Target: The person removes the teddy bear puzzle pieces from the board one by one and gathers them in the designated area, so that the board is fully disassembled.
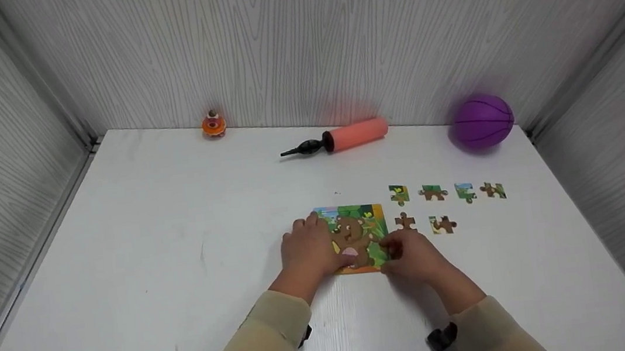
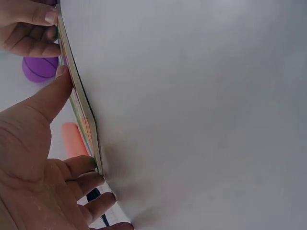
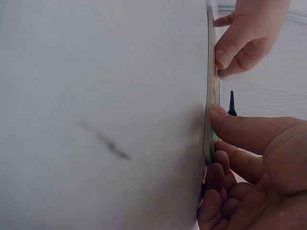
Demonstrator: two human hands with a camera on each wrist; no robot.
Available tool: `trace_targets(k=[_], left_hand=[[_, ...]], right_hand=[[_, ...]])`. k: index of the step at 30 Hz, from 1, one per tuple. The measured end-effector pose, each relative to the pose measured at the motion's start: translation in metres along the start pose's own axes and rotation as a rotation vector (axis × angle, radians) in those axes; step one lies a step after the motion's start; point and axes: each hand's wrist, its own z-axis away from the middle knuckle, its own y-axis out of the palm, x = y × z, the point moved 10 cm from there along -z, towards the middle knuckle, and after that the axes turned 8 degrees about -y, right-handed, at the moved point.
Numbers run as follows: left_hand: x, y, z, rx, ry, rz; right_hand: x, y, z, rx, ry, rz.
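A picture puzzle with a brown bear point(image 1: 351, 231) in an orange-edged board lies flat on the white table. My left hand point(image 1: 312, 246) rests over its left side, thumb on the lower part and fingers spread along the left edge. In the left wrist view, the fingertips point(image 2: 98, 179) reach down past the board's corner. At the lower right edge, my right hand point(image 1: 416, 255) holds a green puzzle piece between thumb and index finger, low against the board. The other fingers curl beside the edge in the right wrist view, where the board point(image 3: 209, 91) shows edge-on.
Several loose puzzle pieces point(image 1: 433, 192) lie right of the board, one brown piece point(image 1: 405, 221) just beyond my right hand. Along the back wall are a small orange toy figure point(image 1: 214, 125), a coral hand pump point(image 1: 356, 134) with black nozzle and a purple ball point(image 1: 483, 122).
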Motion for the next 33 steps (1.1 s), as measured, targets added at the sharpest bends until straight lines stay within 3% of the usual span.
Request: trace_targets(k=[9, 19, 33], left_hand=[[-0.0009, -0.0003, 0.0, -0.002, -0.007, 0.014], [-0.0003, -0.0024, 0.0015, -0.017, 0.003, 0.016], [0.0004, -0.0033, 0.0024, -0.019, 0.004, -0.008]], right_hand=[[-0.0014, 0.0007, -0.0016, 0.007, 0.001, 0.008], [0.0013, -0.0042, 0.0032, -0.044, -0.004, 0.022], [0.0017, -0.0051, 0.0056, -0.032, -0.004, 0.01]])
